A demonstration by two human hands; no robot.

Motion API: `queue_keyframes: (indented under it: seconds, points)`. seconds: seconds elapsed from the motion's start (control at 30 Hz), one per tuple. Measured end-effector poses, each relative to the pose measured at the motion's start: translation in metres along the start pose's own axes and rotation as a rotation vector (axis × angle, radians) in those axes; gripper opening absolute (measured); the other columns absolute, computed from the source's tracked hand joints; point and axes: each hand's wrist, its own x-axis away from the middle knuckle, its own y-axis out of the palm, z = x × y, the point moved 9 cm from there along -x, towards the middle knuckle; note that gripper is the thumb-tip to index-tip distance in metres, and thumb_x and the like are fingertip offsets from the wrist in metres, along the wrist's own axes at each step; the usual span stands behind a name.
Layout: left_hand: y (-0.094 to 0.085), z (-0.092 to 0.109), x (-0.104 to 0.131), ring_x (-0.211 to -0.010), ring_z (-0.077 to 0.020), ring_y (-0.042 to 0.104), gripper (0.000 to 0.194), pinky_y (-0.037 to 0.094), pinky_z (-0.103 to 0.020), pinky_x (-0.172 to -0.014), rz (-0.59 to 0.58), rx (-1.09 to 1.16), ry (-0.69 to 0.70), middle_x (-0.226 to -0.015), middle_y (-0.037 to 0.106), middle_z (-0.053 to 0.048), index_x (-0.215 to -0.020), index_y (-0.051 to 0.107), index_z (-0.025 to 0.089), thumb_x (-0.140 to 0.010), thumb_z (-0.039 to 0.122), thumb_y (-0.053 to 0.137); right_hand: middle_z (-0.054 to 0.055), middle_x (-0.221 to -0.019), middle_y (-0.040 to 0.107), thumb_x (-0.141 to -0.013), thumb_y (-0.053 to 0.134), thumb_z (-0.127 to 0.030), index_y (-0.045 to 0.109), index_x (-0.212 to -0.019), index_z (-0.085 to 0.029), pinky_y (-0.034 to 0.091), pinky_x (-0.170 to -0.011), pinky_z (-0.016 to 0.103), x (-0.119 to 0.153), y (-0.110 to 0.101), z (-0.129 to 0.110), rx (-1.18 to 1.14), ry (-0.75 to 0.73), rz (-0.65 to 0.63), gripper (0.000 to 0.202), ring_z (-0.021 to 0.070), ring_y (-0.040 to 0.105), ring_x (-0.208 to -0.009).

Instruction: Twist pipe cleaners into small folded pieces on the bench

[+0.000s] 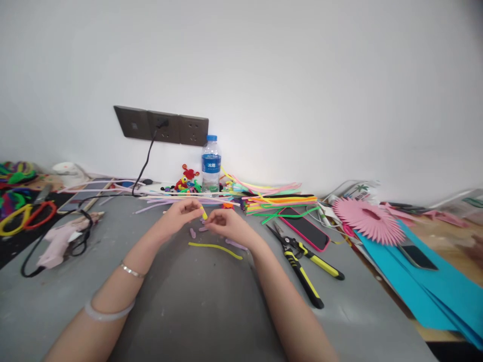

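Observation:
Between my two hands is a short yellow pipe cleaner piece point(204, 213), bent or coiled small. My left hand point(183, 213) pinches its upper end, and the fingertips of my right hand point(228, 224) close on its lower end. Just below the hands, small purple pipe cleaner pieces point(192, 233) lie on the grey table point(181, 311). A longer yellow pipe cleaner point(215, 249) rests flat nearer to me. Another purple strip point(236, 245) sits partly behind my right wrist.
Pipe cleaner bundles point(279, 201) and a water bottle point(211, 163) stand along the wall. Yellow-black pruning shears point(302, 261) and a pink-cased phone point(305, 229) lie right, beside blue sheets point(418, 281). A corded pink glue gun point(60, 241) and scissors point(28, 218) are left.

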Motion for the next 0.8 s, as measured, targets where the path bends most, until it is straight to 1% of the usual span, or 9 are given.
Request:
queue_keyframes:
  seconds: [0.13, 0.2, 0.27, 0.33, 0.4, 0.47, 0.57, 0.67, 0.8]
  points:
    - [-0.011, -0.009, -0.001, -0.063, -0.0098, 0.054, 0.027, 0.044, -0.021, -0.059, 0.105, 0.183, -0.075, -0.074, 0.063, 0.0, -0.071, 0.06, 0.017, -0.071, 0.04, 0.074, 0.001, -0.073, 0.066, -0.07, 0.074, -0.017, 0.068, -0.075, -0.017, 0.04, -0.06, 0.023, 0.0, 0.033, 0.0, 0.331, -0.095, -0.211, 0.008, 0.0133, 0.057, -0.066]
    - [-0.012, -0.013, -0.001, -0.064, -0.0095, 0.055, 0.028, 0.045, -0.02, -0.06, 0.127, 0.269, -0.094, -0.074, 0.064, 0.001, -0.073, 0.061, 0.017, -0.069, 0.039, 0.078, 0.001, -0.073, 0.064, -0.072, 0.071, -0.011, 0.067, -0.072, -0.017, 0.04, -0.062, 0.023, -0.001, 0.042, -0.001, 0.408, -0.134, -0.248, 0.007, 0.0133, 0.057, -0.067]
    - [-0.012, -0.016, -0.002, -0.065, -0.0096, 0.057, 0.03, 0.047, -0.021, -0.062, 0.141, 0.348, -0.104, -0.075, 0.065, 0.001, -0.079, 0.063, 0.017, -0.066, 0.037, 0.08, 0.002, -0.076, 0.063, -0.074, 0.065, -0.008, 0.066, -0.071, -0.017, 0.041, -0.065, 0.023, -0.001, 0.041, -0.009, 0.413, -0.2, -0.226, 0.009, 0.0131, 0.056, -0.069]
    - [-0.013, -0.018, -0.003, -0.066, -0.0099, 0.059, 0.033, 0.049, -0.022, -0.064, 0.157, 0.411, -0.106, -0.076, 0.067, 0.001, -0.087, 0.066, 0.018, -0.064, 0.036, 0.082, 0.002, -0.078, 0.063, -0.078, 0.062, -0.011, 0.065, -0.073, -0.017, 0.041, -0.068, 0.024, 0.0, 0.031, -0.018, 0.319, -0.238, -0.168, 0.009, 0.013, 0.056, -0.071]
    - [-0.016, -0.018, -0.003, -0.067, -0.0104, 0.06, 0.038, 0.05, -0.022, -0.064, 0.183, 0.444, -0.091, -0.077, 0.068, 0.0, -0.092, 0.069, 0.018, -0.062, 0.035, 0.084, 0.001, -0.077, 0.064, -0.081, 0.061, -0.019, 0.064, -0.076, -0.017, 0.042, -0.068, 0.024, 0.001, 0.014, -0.022, 0.118, -0.216, -0.084, 0.007, 0.0128, 0.056, -0.07]
    - [-0.018, -0.017, -0.004, -0.066, -0.0108, 0.06, 0.035, 0.05, -0.023, -0.064, 0.204, 0.449, -0.061, -0.078, 0.07, -0.001, -0.09, 0.07, 0.017, -0.062, 0.035, 0.084, 0.001, -0.075, 0.064, -0.082, 0.063, -0.03, 0.061, -0.077, -0.017, 0.043, -0.066, 0.024, 0.001, -0.003, -0.019, -0.12, -0.158, 0.001, 0.014, 0.0124, 0.056, -0.067]
    - [-0.017, -0.016, -0.004, -0.066, -0.0109, 0.06, 0.029, 0.051, -0.024, -0.065, 0.196, 0.442, -0.046, -0.081, 0.071, -0.002, -0.084, 0.071, 0.017, -0.064, 0.033, 0.084, -0.001, -0.071, 0.062, -0.076, 0.069, -0.042, 0.058, -0.078, -0.018, 0.042, -0.06, 0.024, 0.0, -0.021, -0.01, -0.38, -0.086, 0.123, 0.027, 0.0109, 0.054, -0.061]
    - [-0.009, -0.015, -0.004, -0.07, -0.0118, 0.062, 0.027, 0.052, -0.023, -0.066, 0.149, 0.441, -0.052, -0.082, 0.071, -0.004, -0.083, 0.072, 0.016, -0.064, 0.031, 0.084, -0.002, -0.068, 0.06, -0.071, 0.073, -0.046, 0.057, -0.076, -0.018, 0.04, -0.057, 0.023, -0.003, -0.023, -0.004, -0.465, -0.057, 0.181, 0.033, 0.0096, 0.052, -0.057]
    - [-0.001, -0.01, -0.003, -0.069, -0.0128, 0.063, 0.029, 0.051, -0.024, -0.065, 0.122, 0.45, -0.031, -0.077, 0.07, -0.002, -0.08, 0.072, 0.015, -0.06, 0.03, 0.086, -0.002, -0.067, 0.062, -0.07, 0.073, -0.044, 0.058, -0.073, -0.017, 0.037, -0.054, 0.022, -0.004, -0.014, -0.006, -0.462, -0.034, 0.168, 0.032, 0.0088, 0.052, -0.055]
